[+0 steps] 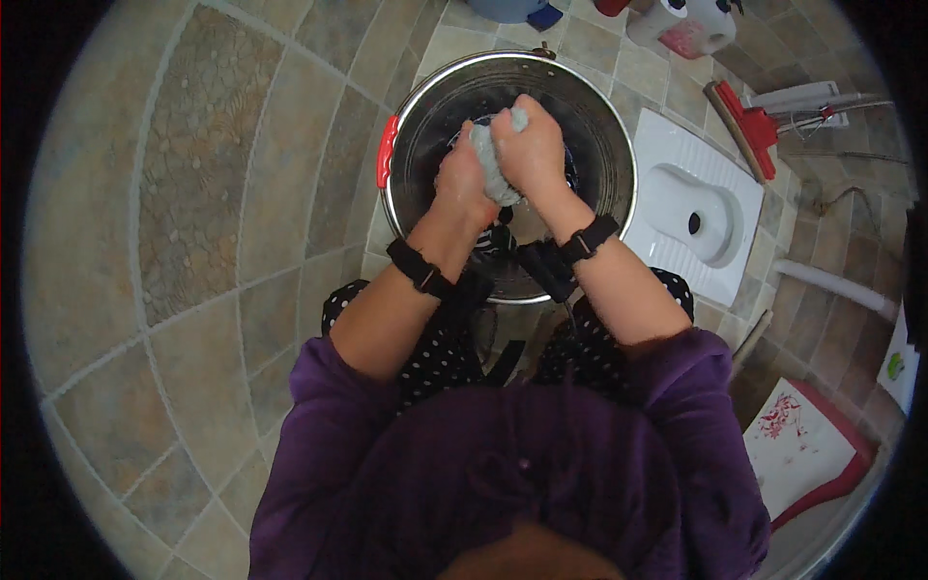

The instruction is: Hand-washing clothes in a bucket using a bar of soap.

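A bunched, wet-looking pale grey-green cloth (493,170) is squeezed between my two hands above a large round metal bucket (619,126). My left hand (462,184) is closed round the cloth's left side. From the right, my right hand (531,145) grips it, and a bit of cloth pokes out by the thumb. Dark and striped fabric (495,238) shows inside the bucket below my hands; the rest of the contents is hidden. A red grip (387,152) is on the bucket's left rim. Black bands circle both my wrists.
To the right, a white squat toilet (667,179) is set in the tiled floor. Beyond it a red squeegee (749,130) leans by the wall. White jugs (681,27) and a blue container (507,8) stand at the far side. A white-and-red panel (802,449) is at the near right.
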Motion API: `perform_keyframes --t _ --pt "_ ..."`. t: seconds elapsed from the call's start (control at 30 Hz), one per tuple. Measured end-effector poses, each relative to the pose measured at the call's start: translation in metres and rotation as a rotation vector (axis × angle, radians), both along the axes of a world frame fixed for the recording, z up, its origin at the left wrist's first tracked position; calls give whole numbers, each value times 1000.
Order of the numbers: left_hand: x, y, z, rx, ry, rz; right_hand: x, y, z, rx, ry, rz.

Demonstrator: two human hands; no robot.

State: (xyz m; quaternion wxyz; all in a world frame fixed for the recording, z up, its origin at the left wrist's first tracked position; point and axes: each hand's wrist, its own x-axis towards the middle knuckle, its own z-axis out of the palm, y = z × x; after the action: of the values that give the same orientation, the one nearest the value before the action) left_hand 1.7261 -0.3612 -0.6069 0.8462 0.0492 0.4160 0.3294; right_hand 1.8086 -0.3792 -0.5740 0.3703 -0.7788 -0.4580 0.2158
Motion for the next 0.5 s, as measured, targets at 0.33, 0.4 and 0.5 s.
perform_keyframes --t 0.33,0.4,0.5 --pt "-15 17 -8 76 -188 6 26 -3 10 86 313 259" --pt "-19 19 -17 28 -107 -4 -1 -8 3 447 -187 348" --pt "-43 5 -37 207 -628 -14 -48 -23 8 303 -128 267"
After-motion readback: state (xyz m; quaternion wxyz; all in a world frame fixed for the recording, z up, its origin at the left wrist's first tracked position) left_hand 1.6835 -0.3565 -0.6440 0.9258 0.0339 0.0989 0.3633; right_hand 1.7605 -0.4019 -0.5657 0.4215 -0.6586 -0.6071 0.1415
